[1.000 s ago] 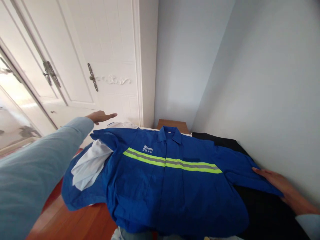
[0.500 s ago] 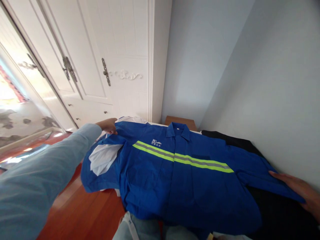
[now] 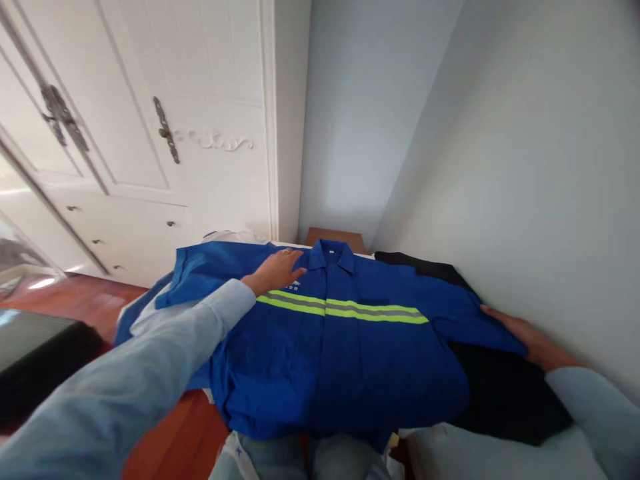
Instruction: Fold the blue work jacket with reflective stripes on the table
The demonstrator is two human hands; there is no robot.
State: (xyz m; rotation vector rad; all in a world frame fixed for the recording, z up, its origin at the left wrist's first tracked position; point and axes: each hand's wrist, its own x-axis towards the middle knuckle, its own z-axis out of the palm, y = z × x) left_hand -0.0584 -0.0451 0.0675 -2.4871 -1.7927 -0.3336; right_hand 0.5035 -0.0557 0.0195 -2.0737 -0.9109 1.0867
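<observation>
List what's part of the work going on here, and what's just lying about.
In the work:
- blue work jacket with a reflective stripe, spread front up
- left grip, over its chest
- right grip, at a sleeve

Lying about:
- black cloth, partly under the jacket
- white cloth
- dark object with ribbed top, unclear what

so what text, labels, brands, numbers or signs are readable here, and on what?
"X": small mark on the white strip at the bottom edge; blurred, so it may be a logo rather than a letter.
Blue jacket, white chest print: partly behind the left hand, too small and blurred to read.
Collar label: too small to read.
No numbers or brand names legible.
</observation>
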